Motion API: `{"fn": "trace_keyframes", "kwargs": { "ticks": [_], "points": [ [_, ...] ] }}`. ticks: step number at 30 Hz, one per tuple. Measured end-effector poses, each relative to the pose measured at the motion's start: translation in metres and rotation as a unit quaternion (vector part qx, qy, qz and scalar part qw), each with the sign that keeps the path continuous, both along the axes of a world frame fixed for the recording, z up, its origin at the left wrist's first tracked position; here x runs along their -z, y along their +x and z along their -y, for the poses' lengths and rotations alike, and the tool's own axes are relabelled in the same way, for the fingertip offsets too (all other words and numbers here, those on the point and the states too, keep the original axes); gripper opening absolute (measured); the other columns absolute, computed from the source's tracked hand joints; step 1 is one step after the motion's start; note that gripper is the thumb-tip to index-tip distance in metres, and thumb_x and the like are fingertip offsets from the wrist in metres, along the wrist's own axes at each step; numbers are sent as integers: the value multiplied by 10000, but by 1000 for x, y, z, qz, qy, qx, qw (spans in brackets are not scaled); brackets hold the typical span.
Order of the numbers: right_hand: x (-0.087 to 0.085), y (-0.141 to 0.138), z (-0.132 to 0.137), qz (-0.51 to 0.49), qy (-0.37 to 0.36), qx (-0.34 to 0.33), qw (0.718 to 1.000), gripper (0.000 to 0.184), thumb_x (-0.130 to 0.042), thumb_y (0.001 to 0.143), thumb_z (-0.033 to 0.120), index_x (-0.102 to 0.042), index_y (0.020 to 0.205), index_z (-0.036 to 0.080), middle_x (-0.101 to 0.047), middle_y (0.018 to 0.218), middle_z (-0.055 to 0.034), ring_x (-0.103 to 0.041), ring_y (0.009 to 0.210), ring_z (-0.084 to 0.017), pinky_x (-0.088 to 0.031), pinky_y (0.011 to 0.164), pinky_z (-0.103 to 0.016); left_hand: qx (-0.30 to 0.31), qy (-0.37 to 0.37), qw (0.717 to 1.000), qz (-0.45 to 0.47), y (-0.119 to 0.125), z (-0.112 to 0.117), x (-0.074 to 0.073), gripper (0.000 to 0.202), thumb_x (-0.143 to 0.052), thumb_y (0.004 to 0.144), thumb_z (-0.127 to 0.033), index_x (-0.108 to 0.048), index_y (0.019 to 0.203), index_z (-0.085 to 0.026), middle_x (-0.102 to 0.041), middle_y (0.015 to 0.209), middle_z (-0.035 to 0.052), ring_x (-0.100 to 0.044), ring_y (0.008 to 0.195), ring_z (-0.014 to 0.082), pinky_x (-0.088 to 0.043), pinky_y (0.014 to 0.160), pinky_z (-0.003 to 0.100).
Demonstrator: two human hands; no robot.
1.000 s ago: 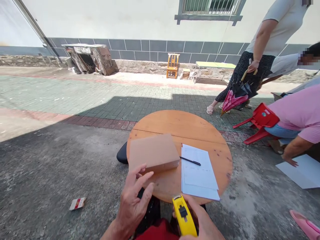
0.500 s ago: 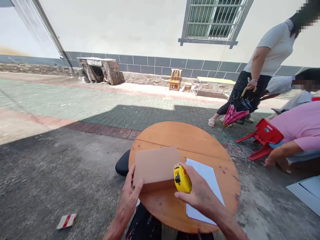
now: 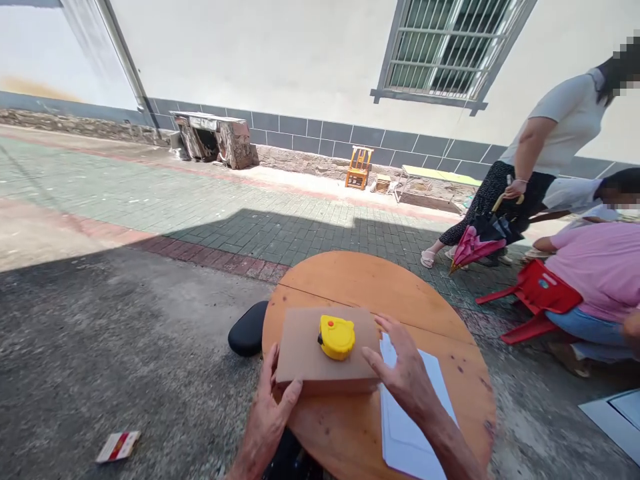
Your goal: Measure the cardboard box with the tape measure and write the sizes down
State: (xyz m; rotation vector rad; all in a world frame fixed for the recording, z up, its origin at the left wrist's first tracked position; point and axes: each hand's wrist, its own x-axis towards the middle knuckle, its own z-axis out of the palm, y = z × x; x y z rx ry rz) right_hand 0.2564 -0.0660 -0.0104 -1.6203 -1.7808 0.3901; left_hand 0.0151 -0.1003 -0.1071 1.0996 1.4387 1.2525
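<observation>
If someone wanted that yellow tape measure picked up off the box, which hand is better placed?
Probably the right hand: it is open and empty, beside the tape measure. The left hand is occupied, holding the box by its near left corner.

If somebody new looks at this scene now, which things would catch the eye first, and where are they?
Probably the bright yellow tape measure, lying on top of the brown box on the round wooden table, between the left hand at the box's near left corner and the open right hand. Next, at the right, the pink and black umbrella, pointing down from a standing person's hand, and the red chair.
</observation>
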Motion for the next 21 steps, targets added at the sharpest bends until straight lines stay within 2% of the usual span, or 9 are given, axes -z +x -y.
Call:
{"fn": "trace_keyframes", "kwargs": {
  "ticks": [1,2,5,8,10,13,17,19,21],
  "points": [
    [9,7,9,-50,-22,55,997,541,-567,819,486,-550,1275,196,-568,1338,-133,-535,1224,-309,-494,942,-445,1,-15,1000,5,1,1,4,890,-604,802,-590,-232,1494,-172,-355,1520,155,-406,1352,313,-339,1107,431],
    [18,11,16,-96,-57,80,990,537,-547,827,504,-556,1261,187,-598,1297,-140,-575,1176,-308,-533,880,-425,2,-26,1000,9,1,2,8,895,-603,798,-603,-239,1491,-170,-377,1505,157,-403,1353,316,-323,1116,442],
    [39,5,27,-185,-123,59,973,577,-568,824,493,-523,1294,162,-622,1268,-138,-637,1075,-283,-551,868,-392,10,-19,1000,21,1,-3,10,793,-548,843,-604,-291,1471,-194,-433,1472,122,-373,1373,286,-259,1150,428],
    [45,-13,18,-235,-109,37,965,601,-597,820,444,-478,1334,156,-619,1275,-128,-647,1052,-263,-528,924,-389,2,8,1000,26,-5,-22,6,686,-545,852,-591,-403,1408,-215,-515,1399,92,-412,1341,282,-296,1129,411],
    [46,-23,6,-272,-97,22,957,580,-598,826,420,-476,1331,164,-624,1271,-122,-650,1057,-256,-532,923,-387,-9,11,1000,23,-11,-42,5,633,-567,836,-590,-489,1334,-207,-575,1322,87,-455,1296,297,-350,1091,407],
    [51,-28,-9,-304,-67,9,950,537,-602,829,380,-493,1316,183,-608,1309,-113,-627,1125,-250,-514,962,-391,-15,37,999,10,-17,-75,5,575,-573,831,-578,-554,1255,-191,-623,1232,80,-502,1236,303,-360,1079,426],
    [65,-14,-13,-240,-6,34,970,443,-558,854,349,-546,1271,200,-613,1314,-99,-613,1157,-228,-523,944,-359,-18,70,997,-4,-14,-106,0,575,-584,824,-555,-543,1272,-196,-612,1254,69,-498,1238,295,-317,1111,443],
    [72,6,-6,-179,17,65,982,339,-511,871,329,-613,1168,202,-645,1256,-90,-632,1103,-215,-536,893,-338,-27,83,996,3,-9,-107,-2,596,-571,840,-535,-491,1333,-209,-574,1318,68,-463,1284,275,-311,1121,405],
    [76,33,5,-140,23,96,985,278,-465,881,305,-657,1051,197,-685,1149,-89,-643,1040,-214,-535,853,-340,-50,86,995,17,-4,-94,2,650,-546,861,-525,-393,1414,-219,-519,1385,86,-441,1312,274,-327,1113,406]
  ]
}}
